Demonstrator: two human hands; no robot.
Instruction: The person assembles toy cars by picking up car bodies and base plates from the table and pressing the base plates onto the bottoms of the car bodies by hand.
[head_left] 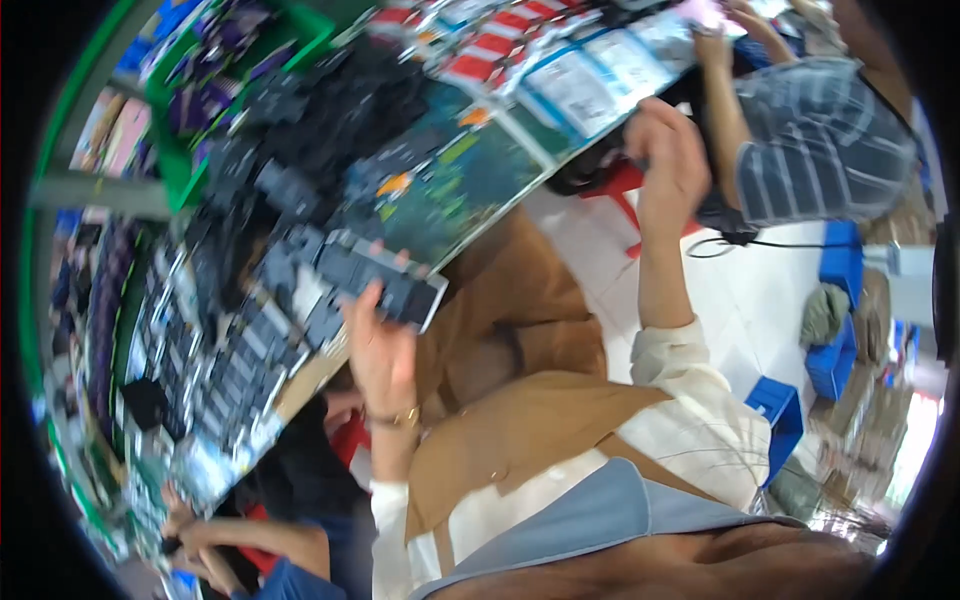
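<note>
My left hand [383, 355] grips a dark grey, flat rectangular casing [378, 282] with a silvery rim at one end. Its thumb lies on the casing's near face and fingertips show over the far edge. The casing is tilted above the front edge of the workbench, close to a heap of similar dark parts [300, 190]. Well off to the right, my right hand [668, 170] is raised beyond the bench edge. Its fingers are loosely bent and somewhat blurred, with nothing visible in them.
A green mat [475, 185] covers part of the bench. Behind it stands a green bin [180, 170] of purple-wrapped items. Red-and-white packs [490, 50] lie farther back. Co-workers sit on both sides, one in a striped shirt [820, 140]. Blue crates [775, 415] stand on the floor.
</note>
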